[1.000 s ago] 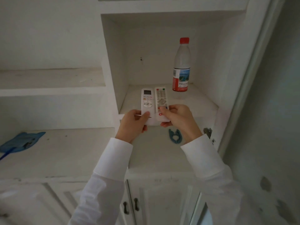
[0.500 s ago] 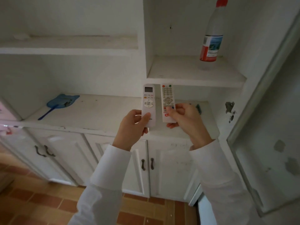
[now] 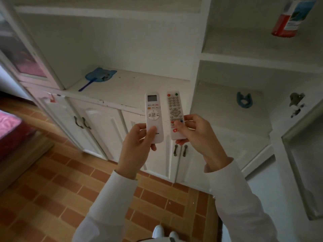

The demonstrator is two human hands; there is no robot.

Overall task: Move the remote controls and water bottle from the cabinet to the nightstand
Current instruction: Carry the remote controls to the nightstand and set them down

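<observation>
At the far left, a pink bedcover [image 3: 7, 124] is seen at the frame edge, above a floor of orange-brown tiles [image 3: 52, 189]. On the white cabinet [image 3: 122, 81] counter, a blue fly swatter [image 3: 99, 76] is laid flat. In front of the cabinet doors, a white remote with a small screen [image 3: 153, 117] is held upright in the left hand [image 3: 138, 145], fingers curled round its lower end and the thumb pressed on its face; dark lettering beside the thumb is too blurred to be read. Just beside it, a slimmer white remote with many buttons [image 3: 175, 116] is gripped by the curled fingers of the right hand [image 3: 194, 135]; a red logo near its base cannot be read. A blue clip [image 3: 244, 100] is seen in the lower right compartment. On the shelf above, at the top right, the water bottle [image 3: 290, 18] is stood, cut off by the frame, its red, white and blue label illegible.
</observation>
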